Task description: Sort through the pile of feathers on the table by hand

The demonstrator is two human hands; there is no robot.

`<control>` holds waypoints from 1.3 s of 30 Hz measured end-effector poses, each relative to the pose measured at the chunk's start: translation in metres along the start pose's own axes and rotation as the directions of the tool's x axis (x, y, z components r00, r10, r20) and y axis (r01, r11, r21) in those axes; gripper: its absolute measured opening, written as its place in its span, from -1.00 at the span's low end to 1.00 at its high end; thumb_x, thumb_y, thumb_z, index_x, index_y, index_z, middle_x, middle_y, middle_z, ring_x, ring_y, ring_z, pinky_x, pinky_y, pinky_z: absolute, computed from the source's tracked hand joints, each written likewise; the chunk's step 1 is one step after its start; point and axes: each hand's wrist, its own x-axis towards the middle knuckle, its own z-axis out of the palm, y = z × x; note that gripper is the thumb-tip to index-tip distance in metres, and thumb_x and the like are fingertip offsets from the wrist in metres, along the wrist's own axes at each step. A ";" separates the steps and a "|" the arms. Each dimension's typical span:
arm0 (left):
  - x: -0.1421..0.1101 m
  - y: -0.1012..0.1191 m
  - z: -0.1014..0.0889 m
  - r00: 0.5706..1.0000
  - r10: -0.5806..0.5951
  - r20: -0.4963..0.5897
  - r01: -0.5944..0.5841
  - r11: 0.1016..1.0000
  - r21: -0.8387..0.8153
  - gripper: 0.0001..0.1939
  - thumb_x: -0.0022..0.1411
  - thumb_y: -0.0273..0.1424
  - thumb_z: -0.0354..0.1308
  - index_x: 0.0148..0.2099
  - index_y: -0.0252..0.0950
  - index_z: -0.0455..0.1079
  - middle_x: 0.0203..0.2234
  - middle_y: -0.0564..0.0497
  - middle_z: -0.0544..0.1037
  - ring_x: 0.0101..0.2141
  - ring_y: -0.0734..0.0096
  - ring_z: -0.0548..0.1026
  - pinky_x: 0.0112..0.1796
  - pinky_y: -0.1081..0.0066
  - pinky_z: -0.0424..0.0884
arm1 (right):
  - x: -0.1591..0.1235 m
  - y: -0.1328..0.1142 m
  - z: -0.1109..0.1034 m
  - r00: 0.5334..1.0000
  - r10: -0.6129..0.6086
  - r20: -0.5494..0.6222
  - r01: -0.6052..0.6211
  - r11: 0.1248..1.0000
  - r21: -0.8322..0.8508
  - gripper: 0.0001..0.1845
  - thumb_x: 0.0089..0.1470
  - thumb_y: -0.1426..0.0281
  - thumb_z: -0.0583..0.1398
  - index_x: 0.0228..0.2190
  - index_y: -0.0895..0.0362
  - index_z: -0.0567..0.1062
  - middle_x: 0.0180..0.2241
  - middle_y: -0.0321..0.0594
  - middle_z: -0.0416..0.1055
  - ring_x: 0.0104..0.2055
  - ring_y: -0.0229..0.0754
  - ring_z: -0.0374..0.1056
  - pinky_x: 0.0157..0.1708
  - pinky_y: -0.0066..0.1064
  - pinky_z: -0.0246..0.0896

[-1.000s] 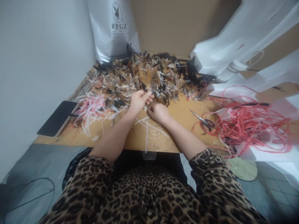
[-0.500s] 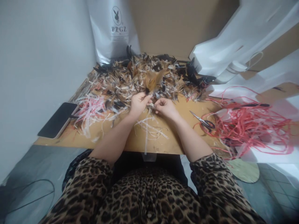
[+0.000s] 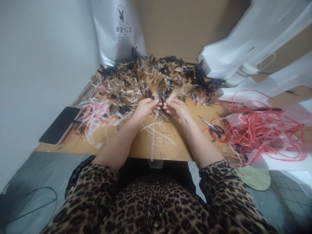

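Note:
Between thumb and fingers, my left hand (image 3: 147, 108) pinches a bunch of brown feathers (image 3: 156, 85), tips pointing away from me. My right hand (image 3: 177, 110) is closed on a paler feather (image 3: 177, 93) that leans to the right. Both hands are close together at the near edge of a heap of brown, white and black feathers (image 3: 136, 76). The feathers' lower ends are mostly hidden by my fingers. Thin whitish strips (image 3: 153, 139) lie on the table just below my hands.
A phone (image 3: 60, 125) and pink-white strips (image 3: 95, 113) lie to the left. Scissors (image 3: 211, 126) and a tangle of red strips (image 3: 263, 133) are to the right. A white bag (image 3: 119, 42) stands behind the heap. White sheeting (image 3: 226, 48) and a white lidded container (image 3: 243, 72) are at the back right.
My right hand has turned and now holds a paler feather beside the bunch in my left hand. The left hand's bunch has shifted slightly left. The things around have stayed put.

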 end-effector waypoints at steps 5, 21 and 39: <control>-0.007 0.002 0.005 0.992 -0.113 0.049 0.115 0.993 -0.026 -0.85 0.23 -0.54 0.22 -0.41 -0.45 0.42 -0.46 -0.08 0.64 -0.56 0.60 0.54 -0.55 0.63 0.33 | 0.002 0.006 0.000 0.996 -0.085 -0.007 0.085 0.996 -0.021 -0.60 -0.42 0.26 0.51 -0.56 0.15 0.48 -0.66 -0.36 0.44 -0.61 -0.40 0.31 -0.64 -0.60 0.15; -0.008 0.010 0.008 0.965 -0.232 0.124 0.259 0.923 -0.285 -0.69 0.32 -0.68 0.01 -0.40 -0.43 0.50 -0.55 0.00 0.56 -0.58 0.74 0.48 -0.52 0.76 0.35 | -0.008 0.001 0.009 0.983 -0.126 0.134 0.129 0.992 -0.012 -0.62 -0.36 0.27 0.49 -0.46 0.11 0.52 -0.49 -0.34 0.53 -0.51 -0.40 0.32 -0.51 -0.56 0.19; -0.007 0.001 0.004 0.979 -0.139 0.149 0.142 0.990 -0.007 -0.89 0.20 -0.54 0.26 -0.39 -0.46 0.46 -0.47 -0.09 0.63 -0.55 0.61 0.53 -0.51 0.63 0.37 | -0.006 0.004 0.004 0.950 -0.312 0.029 0.310 0.921 -0.235 -0.60 -0.29 0.14 0.45 -0.54 0.11 0.44 -0.63 -0.42 0.36 -0.62 -0.40 0.14 -0.58 -0.51 0.04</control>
